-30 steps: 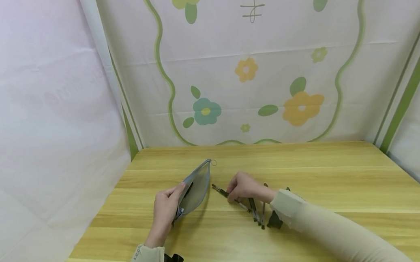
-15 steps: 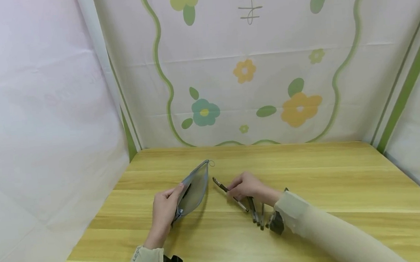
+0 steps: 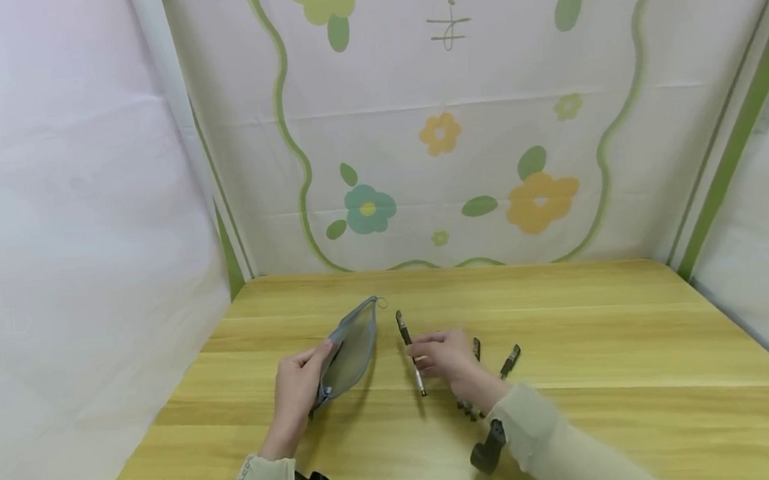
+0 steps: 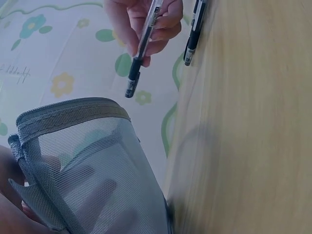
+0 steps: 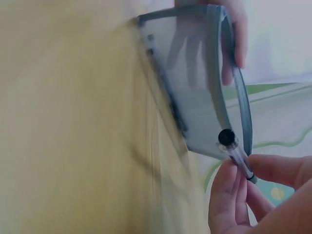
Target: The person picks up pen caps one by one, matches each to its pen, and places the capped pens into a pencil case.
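My left hand (image 3: 296, 387) grips a grey-blue mesh zip pouch (image 3: 355, 357) by its edge, with the mouth spread apart. Through the mesh, the right wrist view shows a dark pen (image 5: 168, 92) lying inside, somewhat blurred. A clear-barrelled pen with a black cap (image 3: 405, 333) is pinched between the thumb and fingers of my right hand (image 3: 456, 358). This pen is off the table, just right of the pouch and apart from it in the head view. Beneath and beside the right wrist lie more black-capped pens (image 3: 510, 360), partly hidden by that arm.
The wood-grain table (image 3: 564, 317) extends beneath both hands. A flower-patterned cloth (image 3: 484, 129) hangs behind it, with a pale cloth wall on either side. Black wrist cameras (image 3: 488, 452) jut out under the sleeves.
My right hand has lifted the pen off the table and turned it more upright. The right forearm has shifted, uncovering pens on the table. My left hand still holds the pouch.
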`<state>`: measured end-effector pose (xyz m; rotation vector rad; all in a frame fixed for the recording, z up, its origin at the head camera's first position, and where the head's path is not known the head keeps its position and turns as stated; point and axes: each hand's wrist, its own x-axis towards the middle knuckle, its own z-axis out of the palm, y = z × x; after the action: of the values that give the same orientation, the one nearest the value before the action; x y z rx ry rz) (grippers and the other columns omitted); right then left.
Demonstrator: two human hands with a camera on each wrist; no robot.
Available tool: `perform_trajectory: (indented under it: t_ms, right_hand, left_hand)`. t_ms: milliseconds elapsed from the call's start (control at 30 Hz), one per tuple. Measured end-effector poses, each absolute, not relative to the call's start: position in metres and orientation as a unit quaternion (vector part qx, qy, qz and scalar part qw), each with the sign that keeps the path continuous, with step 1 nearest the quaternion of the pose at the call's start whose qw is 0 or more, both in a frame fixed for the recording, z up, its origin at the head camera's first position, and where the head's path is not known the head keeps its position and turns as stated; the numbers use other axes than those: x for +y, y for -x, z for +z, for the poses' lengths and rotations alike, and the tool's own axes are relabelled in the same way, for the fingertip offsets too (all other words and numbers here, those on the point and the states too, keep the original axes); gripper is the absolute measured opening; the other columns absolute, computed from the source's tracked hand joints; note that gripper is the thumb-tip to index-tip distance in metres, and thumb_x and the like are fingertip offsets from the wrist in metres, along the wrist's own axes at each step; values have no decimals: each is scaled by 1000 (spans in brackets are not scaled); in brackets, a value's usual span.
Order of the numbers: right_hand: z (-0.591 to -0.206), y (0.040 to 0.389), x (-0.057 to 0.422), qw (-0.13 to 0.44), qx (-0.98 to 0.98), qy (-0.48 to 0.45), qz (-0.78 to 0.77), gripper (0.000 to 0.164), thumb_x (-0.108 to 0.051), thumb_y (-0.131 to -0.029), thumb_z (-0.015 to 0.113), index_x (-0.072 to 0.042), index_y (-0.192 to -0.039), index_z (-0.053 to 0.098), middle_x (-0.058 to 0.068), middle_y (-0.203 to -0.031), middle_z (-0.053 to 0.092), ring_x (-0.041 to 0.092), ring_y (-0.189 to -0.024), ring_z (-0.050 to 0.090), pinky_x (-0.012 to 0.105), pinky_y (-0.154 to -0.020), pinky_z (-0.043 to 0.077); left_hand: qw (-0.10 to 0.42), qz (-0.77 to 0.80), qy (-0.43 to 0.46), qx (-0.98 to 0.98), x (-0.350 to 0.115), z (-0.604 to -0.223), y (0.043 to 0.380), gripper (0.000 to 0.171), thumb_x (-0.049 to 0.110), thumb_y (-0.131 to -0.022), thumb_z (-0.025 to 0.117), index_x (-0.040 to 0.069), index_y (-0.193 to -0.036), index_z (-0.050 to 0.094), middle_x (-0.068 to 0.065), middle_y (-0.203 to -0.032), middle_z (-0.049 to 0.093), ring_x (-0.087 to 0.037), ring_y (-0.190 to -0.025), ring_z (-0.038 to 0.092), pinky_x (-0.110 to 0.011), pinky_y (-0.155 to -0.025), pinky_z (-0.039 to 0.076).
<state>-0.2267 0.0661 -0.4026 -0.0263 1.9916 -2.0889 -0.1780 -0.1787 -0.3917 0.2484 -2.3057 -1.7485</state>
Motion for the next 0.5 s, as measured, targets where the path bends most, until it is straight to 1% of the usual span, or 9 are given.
perform_trajectory:
  t_ms: [33, 67, 100, 133, 300, 433, 500]
  right_hand:
    - [-403, 225, 64, 127, 677, 5, -725, 33, -8, -88, 73, 8, -115, 66, 19, -107, 67, 35, -90, 66, 35, -72, 58]
    - [-404, 223, 62, 126, 669, -2, -732, 34, -9, -88, 73, 8, -116, 65, 19, -107, 67, 33, -89, 67, 35, -72, 58]
    - [-405, 222, 60, 124, 661, -10, -740, 35, -9, -88, 73, 8, -117, 65, 20, -108, 67, 31, -88, 67, 34, -72, 58]
    - [-405, 221, 58, 120, 653, -20, -748, 35, -9, -88, 74, 8, -117, 65, 20, -108, 67, 29, -86, 67, 34, -72, 58]
    - [-405, 215, 47, 92, 601, -70, -791, 36, -9, -88, 74, 6, -119, 64, 20, -109, 67, 22, -80, 67, 32, -73, 58]
    - [-403, 211, 40, 75, 582, -75, -806, 37, -8, -89, 74, 6, -121, 63, 21, -108, 67, 20, -76, 67, 32, -73, 59]
    - [-403, 210, 37, 71, 578, -71, -810, 37, -8, -89, 73, 7, -121, 63, 20, -106, 67, 20, -75, 67, 32, -72, 59]
  left_hand:
    - [118, -597, -82, -789, -179, -392, 178, 37, 37, -97, 64, 3, -106, 76, -12, -122, 65, -26, -103, 60, -43, -90, 46]
    - [118, -599, -82, -788, -180, -393, 178, 37, 37, -97, 64, 3, -106, 76, -13, -122, 65, -28, -108, 60, -47, -95, 46]
    - [118, -600, -81, -787, -180, -394, 178, 36, 36, -97, 64, 3, -107, 75, -13, -122, 65, -31, -111, 60, -50, -97, 45]
    - [118, -601, -81, -787, -181, -394, 178, 36, 36, -97, 64, 4, -108, 75, -13, -123, 65, -32, -118, 57, -53, -100, 43]
    - [120, -601, -76, -787, -181, -397, 179, 36, 35, -96, 65, 3, -108, 75, -13, -123, 65, -34, -121, 55, -55, -102, 41]
    - [123, -602, -72, -786, -179, -397, 179, 37, 35, -96, 65, 2, -109, 74, -14, -123, 64, -35, -121, 54, -55, -103, 40]
    - [121, -603, -74, -785, -178, -396, 179, 35, 35, -96, 66, 4, -110, 74, -13, -123, 65, -34, -120, 55, -54, -102, 40]
